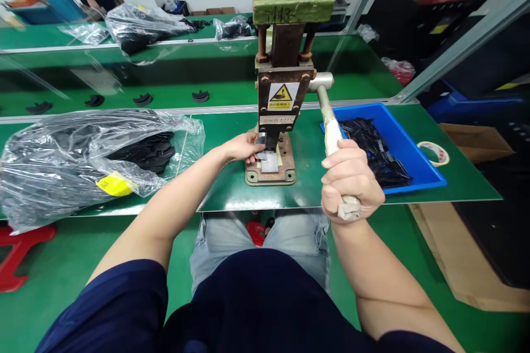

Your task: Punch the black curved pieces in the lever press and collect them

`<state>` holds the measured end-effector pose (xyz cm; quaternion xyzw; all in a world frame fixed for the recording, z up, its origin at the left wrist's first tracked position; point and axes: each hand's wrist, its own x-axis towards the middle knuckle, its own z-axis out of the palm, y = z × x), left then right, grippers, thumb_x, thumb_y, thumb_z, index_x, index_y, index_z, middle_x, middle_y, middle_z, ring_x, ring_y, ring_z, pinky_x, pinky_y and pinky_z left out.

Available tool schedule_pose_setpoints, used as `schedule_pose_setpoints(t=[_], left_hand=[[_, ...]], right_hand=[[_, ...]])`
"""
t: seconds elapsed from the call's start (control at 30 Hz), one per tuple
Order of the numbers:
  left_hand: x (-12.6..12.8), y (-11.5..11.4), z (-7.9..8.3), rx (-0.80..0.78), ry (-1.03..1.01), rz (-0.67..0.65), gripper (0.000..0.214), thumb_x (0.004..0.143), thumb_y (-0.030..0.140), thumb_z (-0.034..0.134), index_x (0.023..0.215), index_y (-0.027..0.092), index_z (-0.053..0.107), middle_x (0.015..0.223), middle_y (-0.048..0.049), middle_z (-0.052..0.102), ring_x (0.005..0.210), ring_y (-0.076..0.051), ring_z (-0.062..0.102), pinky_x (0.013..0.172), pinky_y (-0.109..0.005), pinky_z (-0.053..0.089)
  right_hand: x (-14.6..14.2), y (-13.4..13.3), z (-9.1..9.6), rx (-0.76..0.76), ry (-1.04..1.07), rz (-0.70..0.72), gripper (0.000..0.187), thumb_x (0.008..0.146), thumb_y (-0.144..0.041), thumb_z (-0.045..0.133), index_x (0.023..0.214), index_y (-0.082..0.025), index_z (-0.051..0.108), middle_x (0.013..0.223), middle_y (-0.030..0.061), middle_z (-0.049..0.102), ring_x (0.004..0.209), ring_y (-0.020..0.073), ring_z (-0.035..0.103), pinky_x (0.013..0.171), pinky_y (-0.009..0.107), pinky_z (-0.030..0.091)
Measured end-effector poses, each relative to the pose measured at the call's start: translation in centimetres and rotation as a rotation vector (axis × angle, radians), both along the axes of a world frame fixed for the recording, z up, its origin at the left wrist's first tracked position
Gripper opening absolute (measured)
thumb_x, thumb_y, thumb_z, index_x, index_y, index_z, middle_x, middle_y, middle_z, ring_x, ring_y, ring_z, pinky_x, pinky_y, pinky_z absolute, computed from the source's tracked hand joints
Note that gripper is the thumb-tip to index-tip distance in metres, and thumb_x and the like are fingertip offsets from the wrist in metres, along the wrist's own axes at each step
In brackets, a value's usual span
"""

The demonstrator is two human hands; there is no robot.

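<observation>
A hand-lever press [276,94] stands on the green bench in front of me, with a warning label on its face. My right hand [351,181] is wrapped round the taped lever [330,124] on the press's right side. At the press base [271,177], my left hand [245,147] pinches a small dark curved piece [260,146] between thumb and fingers. The piece lies at the left of the press's lower die, beside a light metal plate [269,162]. Its far end is partly hidden by the fingers and the ram.
Left of the press lies a clear plastic bag [83,154] of black curved parts [153,151]. A blue tray [414,146] with black pieces [375,149] sits at the right, beside a tape roll [433,153]. Several black parts [200,96] lie in a row behind.
</observation>
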<state>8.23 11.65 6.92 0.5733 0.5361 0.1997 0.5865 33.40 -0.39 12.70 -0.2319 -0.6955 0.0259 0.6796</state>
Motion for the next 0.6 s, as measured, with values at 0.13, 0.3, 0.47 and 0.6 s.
schedule_pose_setpoints(t=[0.13, 0.3, 0.47, 0.6], left_hand=[[0.6, 0.5, 0.4, -0.081, 0.094, 0.007, 0.025, 0.093, 0.030, 0.081, 0.103, 0.020, 0.061, 0.060, -0.0004, 0.066, 0.043, -0.014, 0.060, 0.049, -0.025, 0.049], [0.9, 1.2, 1.0, -0.098, 0.147, 0.005, 0.025, 0.089, 0.027, 0.083, 0.102, 0.019, 0.063, 0.058, -0.0012, 0.065, 0.043, -0.016, 0.061, 0.048, -0.026, 0.049], [1.1, -0.8, 1.1, -0.027, 0.021, 0.030, 0.028, 0.093, 0.027, 0.079, 0.112, 0.017, 0.062, 0.064, -0.0021, 0.069, 0.048, -0.014, 0.064, 0.051, -0.024, 0.053], [-1.6, -3.7, 0.8, 0.087, -0.181, -0.072, 0.033, 0.095, 0.033, 0.076, 0.121, 0.016, 0.065, 0.094, -0.0107, 0.078, 0.072, -0.016, 0.075, 0.063, -0.026, 0.058]], right_hand=[[-0.1, 0.1, -0.2, 0.002, 0.014, -0.001, 0.020, 0.080, -0.030, 0.071, 0.067, -0.030, 0.055, 0.064, -0.0095, 0.062, 0.076, 0.0163, 0.069, 0.107, 0.053, 0.058], [0.0, 0.1, -0.1, 0.011, -0.002, -0.006, 0.020, 0.078, -0.027, 0.071, 0.067, -0.029, 0.055, 0.064, -0.0093, 0.062, 0.075, 0.0171, 0.069, 0.107, 0.054, 0.058], [0.5, 0.2, 0.2, 0.021, -0.034, 0.022, 0.020, 0.078, -0.026, 0.073, 0.067, -0.028, 0.057, 0.066, -0.0079, 0.065, 0.074, 0.0187, 0.070, 0.103, 0.057, 0.058], [0.7, 1.0, -0.2, 0.080, -0.008, 0.044, 0.023, 0.073, -0.028, 0.079, 0.063, -0.027, 0.058, 0.063, -0.0065, 0.067, 0.071, 0.0203, 0.071, 0.098, 0.056, 0.060]])
